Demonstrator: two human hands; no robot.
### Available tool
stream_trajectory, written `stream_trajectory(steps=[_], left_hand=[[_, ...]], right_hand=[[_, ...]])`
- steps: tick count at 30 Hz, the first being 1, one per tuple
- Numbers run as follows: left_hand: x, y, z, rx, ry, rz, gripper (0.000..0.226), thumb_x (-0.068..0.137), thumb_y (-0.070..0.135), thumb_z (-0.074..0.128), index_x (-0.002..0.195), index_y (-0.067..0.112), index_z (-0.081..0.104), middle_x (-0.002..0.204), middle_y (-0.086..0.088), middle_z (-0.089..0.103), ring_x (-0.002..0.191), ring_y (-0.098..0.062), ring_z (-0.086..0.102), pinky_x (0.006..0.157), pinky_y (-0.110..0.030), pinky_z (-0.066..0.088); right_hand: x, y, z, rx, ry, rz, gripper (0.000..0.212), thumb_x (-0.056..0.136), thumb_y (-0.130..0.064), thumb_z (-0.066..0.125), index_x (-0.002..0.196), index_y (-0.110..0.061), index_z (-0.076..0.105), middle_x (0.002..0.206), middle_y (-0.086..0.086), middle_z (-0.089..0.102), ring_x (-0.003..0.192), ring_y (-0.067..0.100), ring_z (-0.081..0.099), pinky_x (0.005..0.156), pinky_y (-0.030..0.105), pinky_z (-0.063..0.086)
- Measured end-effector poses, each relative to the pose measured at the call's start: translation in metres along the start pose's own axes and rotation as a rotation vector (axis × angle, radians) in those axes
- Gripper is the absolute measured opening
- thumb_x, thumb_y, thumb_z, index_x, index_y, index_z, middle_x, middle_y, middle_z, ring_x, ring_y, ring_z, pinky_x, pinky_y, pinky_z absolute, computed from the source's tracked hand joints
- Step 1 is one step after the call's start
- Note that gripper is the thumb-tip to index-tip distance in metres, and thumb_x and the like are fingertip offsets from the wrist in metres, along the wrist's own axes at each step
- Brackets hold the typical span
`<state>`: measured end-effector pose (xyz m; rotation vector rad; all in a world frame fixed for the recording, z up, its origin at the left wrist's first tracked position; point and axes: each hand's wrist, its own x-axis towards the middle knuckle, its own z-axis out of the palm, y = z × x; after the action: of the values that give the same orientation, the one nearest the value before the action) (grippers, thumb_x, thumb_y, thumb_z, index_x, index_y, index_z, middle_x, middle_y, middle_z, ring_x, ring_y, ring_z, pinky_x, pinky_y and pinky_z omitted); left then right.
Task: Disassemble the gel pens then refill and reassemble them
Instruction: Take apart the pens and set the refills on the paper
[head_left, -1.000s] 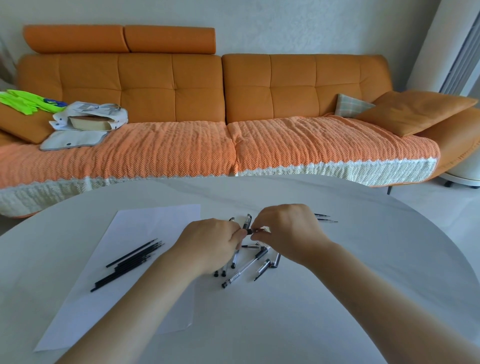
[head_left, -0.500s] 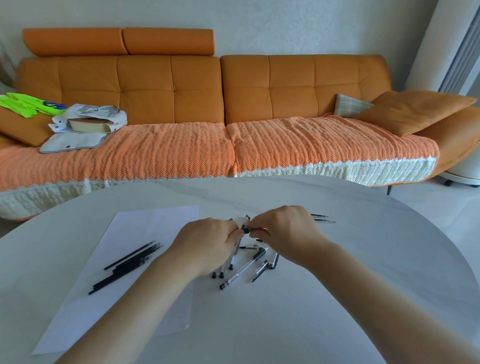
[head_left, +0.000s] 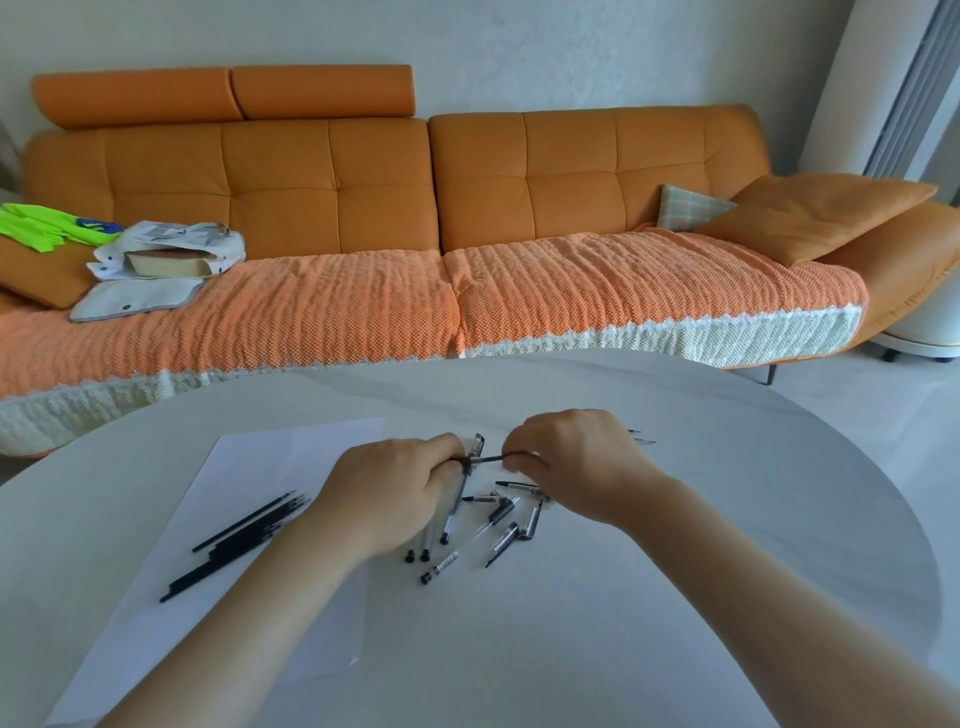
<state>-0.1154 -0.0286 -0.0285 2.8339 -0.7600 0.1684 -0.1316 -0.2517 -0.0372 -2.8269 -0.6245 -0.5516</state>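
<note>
Over the middle of the white bench (head_left: 675, 571), both hands work on 1 gel pen. The left hand (head_left: 395, 493) has its fingers curled tight around the pen barrel (head_left: 466, 460), of which only the dark end shows. The right hand (head_left: 576, 462) has its fingers pinched on the far end of a thin black refill (head_left: 491, 458), which spans the gap between the 2 hands and looks partly out of the barrel.

Just below the hands lies a loose heap of pens and parts (head_left: 498, 519), some capped, some seemingly apart; how many are already stripped cannot be told. A bundle of spare refills (head_left: 244, 535) rests on a paper sheet (head_left: 270, 467) to the left, apparently untouched. Beyond the right hand lie 2 thin dark pieces (head_left: 641, 439), possibly removed refills.

By this showing the task is early: disassembly is under way, while refilling and reassembly look to remain for most pens.
</note>
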Motion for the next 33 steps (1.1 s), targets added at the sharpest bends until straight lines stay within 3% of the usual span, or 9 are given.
stream_trajectory(steps=[6, 12, 14, 20, 23, 27, 33], left_hand=[[0.011, -0.009, 0.014, -0.035, 0.002, -0.069, 0.022, 0.102, 0.035, 0.039, 0.111, 0.034, 0.059, 0.105, 0.017, 0.059, 0.093, -0.008, 0.055, 0.073, -0.029, 0.048], [0.031, 0.021, 0.032, -0.062, 0.020, -0.004, 0.021, 0.097, 0.037, 0.051, 0.112, 0.037, 0.066, 0.090, 0.019, 0.047, 0.092, -0.006, 0.048, 0.067, -0.025, 0.041], [0.039, 0.033, 0.038, -0.042, 0.010, 0.041, 0.021, 0.096, 0.038, 0.053, 0.112, 0.039, 0.067, 0.087, 0.019, 0.047, 0.099, -0.007, 0.049, 0.068, -0.025, 0.037], [0.062, 0.052, 0.047, 0.009, 0.009, 0.137, 0.025, 0.093, 0.047, 0.054, 0.112, 0.039, 0.068, 0.108, 0.017, 0.063, 0.109, -0.012, 0.051, 0.092, -0.029, 0.041], [0.074, 0.062, 0.048, -0.056, 0.105, 0.150, 0.026, 0.094, 0.048, 0.053, 0.108, 0.032, 0.068, 0.100, 0.015, 0.060, 0.104, -0.011, 0.052, 0.088, -0.028, 0.044], [0.097, 0.074, 0.050, -0.042, 0.300, 0.252, 0.025, 0.091, 0.029, 0.065, 0.116, 0.023, 0.066, 0.109, 0.008, 0.060, 0.103, -0.016, 0.051, 0.083, -0.029, 0.044], [0.119, 0.076, 0.057, -0.056, 0.220, 0.239, 0.016, 0.090, 0.021, 0.068, 0.102, 0.026, 0.078, 0.092, 0.008, 0.070, 0.092, -0.018, 0.056, 0.075, -0.029, 0.045]], right_hand=[[-0.023, 0.050, -0.012, -0.028, -0.078, 0.285, 0.024, 0.101, -0.032, 0.048, 0.110, -0.034, 0.070, 0.108, -0.013, 0.069, 0.099, 0.016, 0.063, 0.073, 0.028, 0.048], [-0.042, 0.086, -0.013, -0.007, -0.039, 0.515, 0.022, 0.099, -0.031, 0.050, 0.107, -0.034, 0.070, 0.108, -0.013, 0.069, 0.099, 0.018, 0.061, 0.070, 0.029, 0.043], [-0.044, 0.088, -0.013, 0.016, -0.047, 0.523, 0.020, 0.098, -0.032, 0.052, 0.104, -0.034, 0.071, 0.104, -0.012, 0.070, 0.096, 0.018, 0.060, 0.068, 0.028, 0.042], [-0.042, 0.095, -0.011, 0.039, -0.019, 0.561, 0.020, 0.097, -0.033, 0.052, 0.102, -0.035, 0.071, 0.101, -0.012, 0.071, 0.095, 0.016, 0.061, 0.066, 0.027, 0.041], [-0.041, 0.097, -0.011, 0.073, -0.022, 0.566, 0.020, 0.096, -0.033, 0.052, 0.102, -0.036, 0.070, 0.100, -0.014, 0.070, 0.094, 0.015, 0.060, 0.066, 0.027, 0.041], [-0.040, 0.100, -0.013, 0.166, -0.008, 0.557, 0.017, 0.095, -0.033, 0.056, 0.100, -0.036, 0.072, 0.097, -0.015, 0.070, 0.090, 0.012, 0.060, 0.067, 0.027, 0.045], [-0.047, 0.113, -0.019, 0.148, -0.028, 0.595, 0.014, 0.092, -0.028, 0.062, 0.095, -0.026, 0.076, 0.095, -0.009, 0.073, 0.090, 0.018, 0.064, 0.077, 0.034, 0.054]])
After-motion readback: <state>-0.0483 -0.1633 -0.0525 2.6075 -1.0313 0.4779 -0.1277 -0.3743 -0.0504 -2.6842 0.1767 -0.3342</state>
